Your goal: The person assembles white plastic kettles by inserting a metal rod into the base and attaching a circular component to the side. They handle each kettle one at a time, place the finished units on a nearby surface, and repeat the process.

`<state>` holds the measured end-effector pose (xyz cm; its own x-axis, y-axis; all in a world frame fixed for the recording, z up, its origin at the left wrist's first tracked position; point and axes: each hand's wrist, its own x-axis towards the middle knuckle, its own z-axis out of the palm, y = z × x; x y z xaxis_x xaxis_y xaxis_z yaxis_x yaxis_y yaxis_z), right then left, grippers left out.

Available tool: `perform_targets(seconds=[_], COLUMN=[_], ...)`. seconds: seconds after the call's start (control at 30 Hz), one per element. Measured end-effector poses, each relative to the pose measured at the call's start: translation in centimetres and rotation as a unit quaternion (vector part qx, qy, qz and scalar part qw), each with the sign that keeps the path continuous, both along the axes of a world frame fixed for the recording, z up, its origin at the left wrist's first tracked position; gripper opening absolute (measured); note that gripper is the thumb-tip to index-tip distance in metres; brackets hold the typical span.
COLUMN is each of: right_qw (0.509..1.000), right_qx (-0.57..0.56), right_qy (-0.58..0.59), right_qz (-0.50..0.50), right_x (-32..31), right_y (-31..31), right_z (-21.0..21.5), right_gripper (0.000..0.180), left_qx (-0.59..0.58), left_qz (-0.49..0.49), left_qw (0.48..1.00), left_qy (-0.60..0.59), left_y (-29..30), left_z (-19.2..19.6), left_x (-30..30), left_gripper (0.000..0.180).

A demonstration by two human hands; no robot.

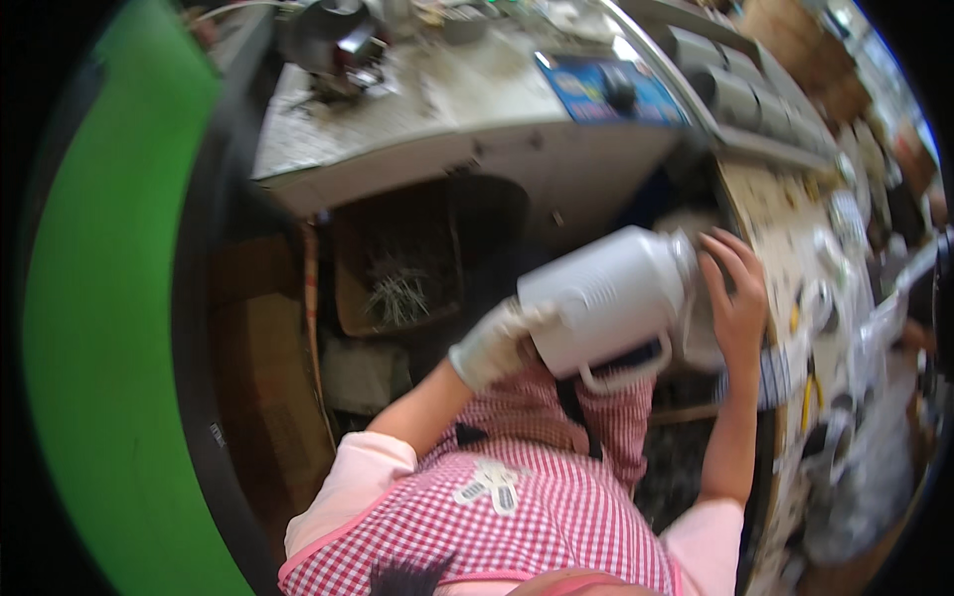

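Note:
A pale grey vacuum jug (606,293) with a side handle lies tilted in front of my body, its neck toward the right. My left hand (502,343), in a whitish glove, grips it round the base end. At the other end my bare right hand (737,288) has its fingers curved about the shiny neck. Motion blur hides whether a small part lies between those fingertips and the mouth. The jug's handle (628,372) hangs on the side nearest me, and neither hand is on it.
Ahead is a white workbench (457,89) with a metal device (338,45) and a blue sheet (611,87). A box (397,288) of thin strips sits under it. Grey cylinders (735,89) line a rack at right, above a perforated side table (765,214). A green panel (109,328) stands left.

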<state>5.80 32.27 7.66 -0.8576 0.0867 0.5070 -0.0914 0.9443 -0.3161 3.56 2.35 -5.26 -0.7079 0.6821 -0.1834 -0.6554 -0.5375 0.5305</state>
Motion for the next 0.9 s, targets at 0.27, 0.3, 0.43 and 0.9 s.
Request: perform_targets(seconds=[0.27, 0.3, 0.43, 0.9], right_qw=[0.924, 0.927, 0.927, 0.953], right_qx=[-0.291, -0.254, -0.136, -0.205], right_qy=[-0.126, -0.108, -0.098, -0.043], right_qz=[0.213, 0.255, 0.336, 0.219], right_x=[-13.9, -16.9, -29.3, -39.9], right_y=[-6.5, -8.6, -18.7, -17.4], right_z=[3.7, 3.8, 5.9, 8.9], right_gripper=[0.029, 0.034, 0.072, 0.027], left_qx=[0.132, 0.134, 0.112, 0.054], left_qz=[-0.126, -0.139, -0.189, -0.186], left_qw=[0.983, 0.981, 0.975, 0.981], left_qy=[-0.037, -0.031, 0.038, -0.022], left_y=[0.3, 0.4, -0.1, -1.7], left_z=[-9.0, -10.4, -12.9, -11.0], left_x=[-0.6, -0.5, -0.4, -0.6], left_gripper=[0.069, 0.072, 0.077, 0.081])
